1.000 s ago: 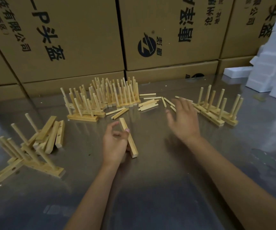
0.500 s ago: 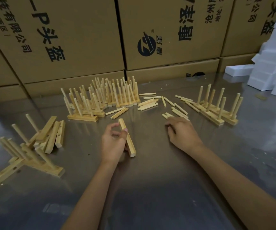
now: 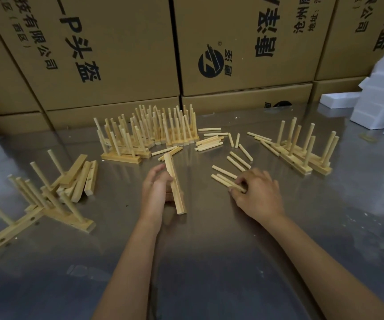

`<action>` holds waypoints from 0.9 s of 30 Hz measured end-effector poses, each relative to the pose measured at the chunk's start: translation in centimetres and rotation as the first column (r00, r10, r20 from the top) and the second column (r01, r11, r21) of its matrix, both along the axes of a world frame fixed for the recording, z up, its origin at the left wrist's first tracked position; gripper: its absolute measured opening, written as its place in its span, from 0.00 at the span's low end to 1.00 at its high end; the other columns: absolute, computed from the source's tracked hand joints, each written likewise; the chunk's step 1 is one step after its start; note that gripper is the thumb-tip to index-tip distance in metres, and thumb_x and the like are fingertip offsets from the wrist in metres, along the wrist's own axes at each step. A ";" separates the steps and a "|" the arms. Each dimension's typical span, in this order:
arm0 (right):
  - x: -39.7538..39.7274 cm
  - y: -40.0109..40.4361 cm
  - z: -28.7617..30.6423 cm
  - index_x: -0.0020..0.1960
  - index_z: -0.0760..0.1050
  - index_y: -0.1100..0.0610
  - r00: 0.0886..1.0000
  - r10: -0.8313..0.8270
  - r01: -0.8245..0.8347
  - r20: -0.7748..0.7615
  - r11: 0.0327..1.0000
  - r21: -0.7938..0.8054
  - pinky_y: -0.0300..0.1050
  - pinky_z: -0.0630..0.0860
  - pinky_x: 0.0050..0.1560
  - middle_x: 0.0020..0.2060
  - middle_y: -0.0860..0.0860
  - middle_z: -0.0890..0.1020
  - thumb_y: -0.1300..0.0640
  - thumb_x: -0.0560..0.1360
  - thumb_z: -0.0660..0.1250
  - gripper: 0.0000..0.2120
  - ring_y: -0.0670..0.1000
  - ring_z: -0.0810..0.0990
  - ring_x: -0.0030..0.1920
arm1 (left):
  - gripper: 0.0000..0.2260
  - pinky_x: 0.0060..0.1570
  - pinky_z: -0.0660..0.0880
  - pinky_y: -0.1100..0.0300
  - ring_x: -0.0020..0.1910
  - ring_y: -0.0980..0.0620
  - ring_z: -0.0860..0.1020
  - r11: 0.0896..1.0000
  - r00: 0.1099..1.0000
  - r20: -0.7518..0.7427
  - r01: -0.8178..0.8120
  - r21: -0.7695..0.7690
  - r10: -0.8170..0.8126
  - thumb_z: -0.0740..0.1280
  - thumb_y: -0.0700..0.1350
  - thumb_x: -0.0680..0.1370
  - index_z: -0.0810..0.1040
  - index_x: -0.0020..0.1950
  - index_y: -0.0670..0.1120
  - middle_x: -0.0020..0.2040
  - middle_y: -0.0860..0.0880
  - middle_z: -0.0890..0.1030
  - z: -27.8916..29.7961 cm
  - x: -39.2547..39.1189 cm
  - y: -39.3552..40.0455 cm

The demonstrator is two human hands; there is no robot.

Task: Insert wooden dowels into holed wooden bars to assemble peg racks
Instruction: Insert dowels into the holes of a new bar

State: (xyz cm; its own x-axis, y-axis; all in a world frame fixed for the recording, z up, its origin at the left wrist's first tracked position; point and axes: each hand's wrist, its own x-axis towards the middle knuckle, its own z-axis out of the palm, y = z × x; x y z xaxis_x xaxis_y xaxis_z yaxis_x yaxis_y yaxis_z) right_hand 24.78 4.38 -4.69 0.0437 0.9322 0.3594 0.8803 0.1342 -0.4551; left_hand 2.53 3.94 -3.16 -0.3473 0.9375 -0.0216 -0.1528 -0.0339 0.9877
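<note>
Steel surface (image 3: 209, 262) nearest me: my left hand (image 3: 155, 195) has its fingers clamped on a holed bar (image 3: 175, 185) tilted on edge; my right hand (image 3: 259, 195) pinches loose dowels (image 3: 225, 181). I judge pegging comes next: lift one, align with a hole. Finished racks (image 3: 149, 135) stand beyond.

Pale wooden bar (image 3: 175, 183) stands on edge at frame centre, long axis running away from viewer, held in left hand (image 3: 155, 191). Loose dowels (image 3: 239, 160) lie scattered flat right of centre; right hand (image 3: 259, 195) pinches one dowel (image 3: 226, 182). Finished peg racks (image 3: 154, 132) cluster upright at upper centre; bare bars (image 3: 82, 179) piled at left.
</note>
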 end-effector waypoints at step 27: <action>-2.0 -2.7 2.5 0.58 0.74 0.43 0.898 0.362 -0.336 -0.249 0.931 0.142 0.37 0.67 0.36 0.41 0.37 0.78 0.57 0.78 0.61 0.12 0.39 0.75 0.36 | 0.14 0.25 0.72 0.61 0.28 0.52 0.74 0.849 0.847 0.145 0.524 -0.062 -0.512 0.64 0.48 0.82 0.80 0.64 0.62 0.40 0.49 0.81 0.8 3.8 -1.1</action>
State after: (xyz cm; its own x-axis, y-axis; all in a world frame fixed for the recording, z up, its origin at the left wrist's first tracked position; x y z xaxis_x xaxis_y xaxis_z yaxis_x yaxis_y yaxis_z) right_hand 22.76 1.67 -2.20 -0.1724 0.8679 0.4658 0.6168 0.4638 -0.6359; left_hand 6.32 2.82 -2.33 0.1996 0.9713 -0.1298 -0.2378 0.1765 0.9552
